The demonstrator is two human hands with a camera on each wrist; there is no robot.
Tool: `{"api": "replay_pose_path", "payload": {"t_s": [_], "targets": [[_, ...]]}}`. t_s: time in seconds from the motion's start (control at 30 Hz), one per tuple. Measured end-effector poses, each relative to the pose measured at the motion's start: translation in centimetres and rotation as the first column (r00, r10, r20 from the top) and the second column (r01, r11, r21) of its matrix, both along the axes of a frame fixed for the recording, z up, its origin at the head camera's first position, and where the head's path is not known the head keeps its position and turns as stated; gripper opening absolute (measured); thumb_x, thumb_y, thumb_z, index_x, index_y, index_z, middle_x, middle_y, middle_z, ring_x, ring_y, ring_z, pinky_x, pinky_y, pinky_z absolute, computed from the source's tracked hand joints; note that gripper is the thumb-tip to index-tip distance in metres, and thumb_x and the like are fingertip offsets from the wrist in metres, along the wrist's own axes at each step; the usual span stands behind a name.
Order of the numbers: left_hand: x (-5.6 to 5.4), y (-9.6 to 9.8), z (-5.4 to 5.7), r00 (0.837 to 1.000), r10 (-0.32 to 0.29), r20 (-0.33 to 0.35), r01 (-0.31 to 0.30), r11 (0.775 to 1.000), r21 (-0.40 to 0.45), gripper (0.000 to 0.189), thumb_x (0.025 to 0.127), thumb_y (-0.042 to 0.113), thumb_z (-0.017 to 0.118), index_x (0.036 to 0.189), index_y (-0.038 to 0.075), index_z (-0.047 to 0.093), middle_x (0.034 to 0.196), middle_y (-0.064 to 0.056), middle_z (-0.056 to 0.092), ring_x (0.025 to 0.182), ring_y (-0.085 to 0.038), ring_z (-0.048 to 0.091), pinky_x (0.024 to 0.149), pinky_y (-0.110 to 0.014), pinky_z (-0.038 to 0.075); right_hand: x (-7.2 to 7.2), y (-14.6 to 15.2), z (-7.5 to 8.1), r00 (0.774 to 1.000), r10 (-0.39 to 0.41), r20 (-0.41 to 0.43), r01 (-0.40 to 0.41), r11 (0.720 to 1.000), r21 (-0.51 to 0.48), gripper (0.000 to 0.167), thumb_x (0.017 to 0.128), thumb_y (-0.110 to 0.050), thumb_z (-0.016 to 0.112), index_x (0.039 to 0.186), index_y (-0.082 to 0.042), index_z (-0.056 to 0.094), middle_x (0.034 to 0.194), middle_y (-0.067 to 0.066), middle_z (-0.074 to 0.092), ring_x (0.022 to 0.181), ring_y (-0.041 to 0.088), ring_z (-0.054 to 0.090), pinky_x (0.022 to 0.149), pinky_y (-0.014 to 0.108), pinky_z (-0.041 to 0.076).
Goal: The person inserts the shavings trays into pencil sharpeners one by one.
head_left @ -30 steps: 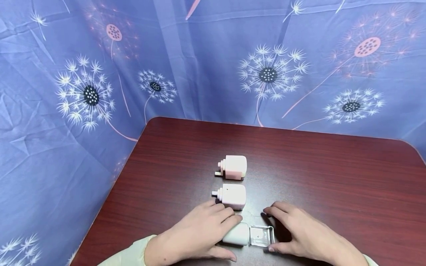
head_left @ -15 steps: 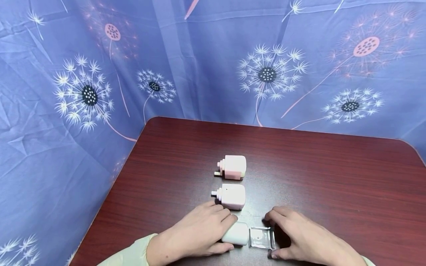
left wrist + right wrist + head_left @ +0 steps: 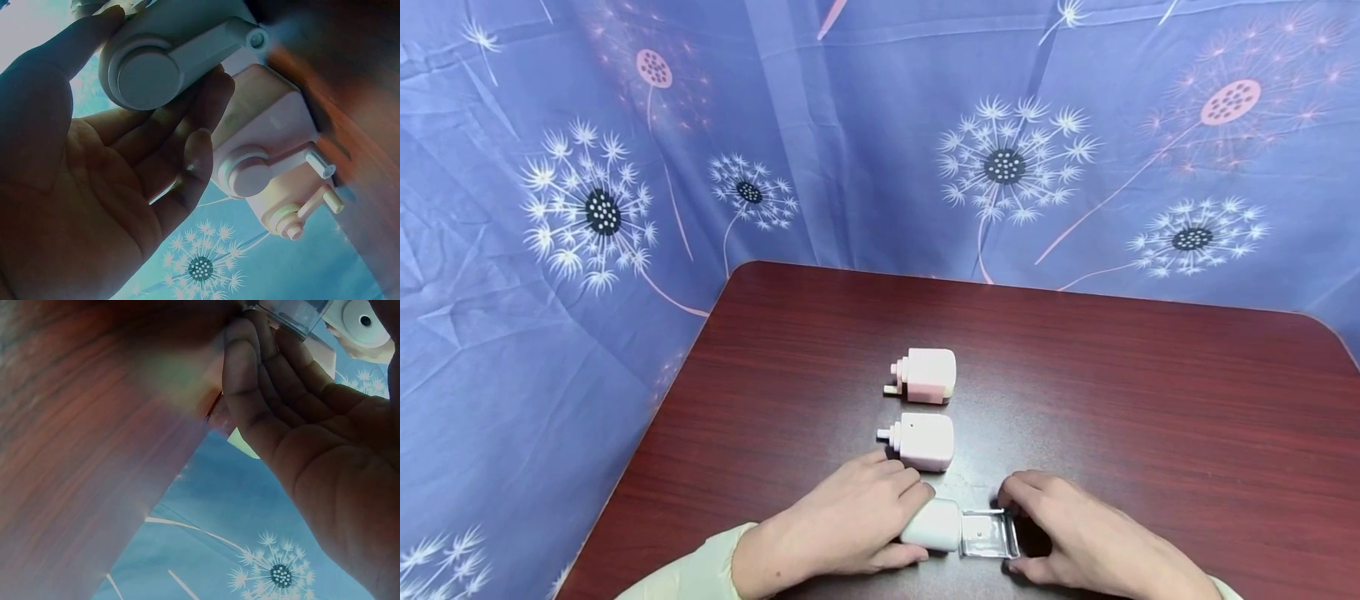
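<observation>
My left hand (image 3: 850, 521) grips a pale green crank pencil sharpener (image 3: 936, 527) lying on the table, thumb on the near side and fingers on the far side. In the left wrist view its crank handle (image 3: 206, 47) points away from the palm. A clear shavings drawer (image 3: 988, 535) sits right at the sharpener's right end. My right hand (image 3: 1078, 533) holds that drawer's outer end between thumb and curled fingers. In the right wrist view the drawer (image 3: 299, 314) shows above the fingertips, beside the sharpener's round front with its dark pencil hole (image 3: 365, 320).
Two more crank sharpeners lie in a row beyond my left hand: a pale pinkish-white one (image 3: 927, 442) and a pink one (image 3: 929, 376) farther back. The dark red wooden table (image 3: 1150, 400) meets a blue dandelion-print cloth (image 3: 865, 125) at the back and left.
My left thumb has drawn in against the sharpener's near side. The right hand's fingers have closed in at the drawer's outer end, and the drawer has shifted very slightly.
</observation>
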State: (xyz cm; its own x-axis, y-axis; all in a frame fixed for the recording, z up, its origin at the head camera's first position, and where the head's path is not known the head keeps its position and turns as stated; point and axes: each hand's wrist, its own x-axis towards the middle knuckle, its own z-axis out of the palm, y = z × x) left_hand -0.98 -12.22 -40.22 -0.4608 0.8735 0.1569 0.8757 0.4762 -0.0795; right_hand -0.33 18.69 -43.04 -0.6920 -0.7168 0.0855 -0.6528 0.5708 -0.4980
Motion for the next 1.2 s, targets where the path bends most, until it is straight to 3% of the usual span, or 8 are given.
{"api": "replay_pose_path", "payload": {"t_s": [0.13, 0.37, 0.9, 1.2], "targets": [[0.0, -0.1, 0.0, 1.000, 0.000, 0.001, 0.000, 1.000, 0.001, 0.048, 0.088, 0.064, 0.075, 0.104, 0.020, 0.065, 0.089, 0.010, 0.061, 0.080, -0.011, 0.060, 0.077, -0.029, 0.045, 0.1, -0.1, 0.2, 1.000, -0.017, 0.018, 0.017, 0.999, 0.032, 0.043, 0.075, -0.035, 0.093, 0.106, -0.026, 0.064, 0.097, -0.022, 0.057, 0.080, -0.006, 0.051, 0.065, 0.020, 0.048], [-0.1, -0.1, 0.1, 1.000, 0.008, 0.022, -0.008, 1.000, -0.005, 0.049, 0.088, 0.064, 0.075, 0.105, 0.020, 0.065, 0.089, 0.011, 0.061, 0.080, -0.010, 0.060, 0.077, -0.028, 0.045, 0.1, -0.5, 0.1, 1.000, -0.014, -0.023, 0.014, 1.000, 0.017, 0.044, 0.074, -0.035, 0.094, 0.105, -0.025, 0.065, 0.095, -0.023, 0.056, 0.080, -0.006, 0.051, 0.065, 0.018, 0.047], [-0.1, -0.1, 0.2, 0.998, 0.016, 0.057, -0.015, 1.000, -0.023, 0.051, 0.087, 0.065, 0.076, 0.107, 0.020, 0.067, 0.091, 0.011, 0.063, 0.082, -0.008, 0.061, 0.079, -0.027, 0.045, -0.1, -1.7, 0.0, 0.999, -0.008, 0.039, 0.007, 1.000, 0.015, 0.041, 0.079, -0.038, 0.092, 0.106, -0.023, 0.067, 0.098, -0.021, 0.060, 0.082, -0.005, 0.054, 0.069, 0.021, 0.050], [0.0, 0.0, 0.4, 0.998, 0.022, 0.063, -0.020, 0.999, -0.028, 0.051, 0.087, 0.066, 0.077, 0.108, 0.020, 0.067, 0.091, 0.012, 0.063, 0.081, -0.007, 0.060, 0.077, -0.027, 0.045, -0.2, -2.2, 0.3, 0.999, -0.024, 0.031, 0.021, 0.997, 0.070, 0.042, 0.080, -0.045, 0.090, 0.108, -0.024, 0.067, 0.101, -0.019, 0.061, 0.083, -0.005, 0.054, 0.069, 0.024, 0.052]]}}
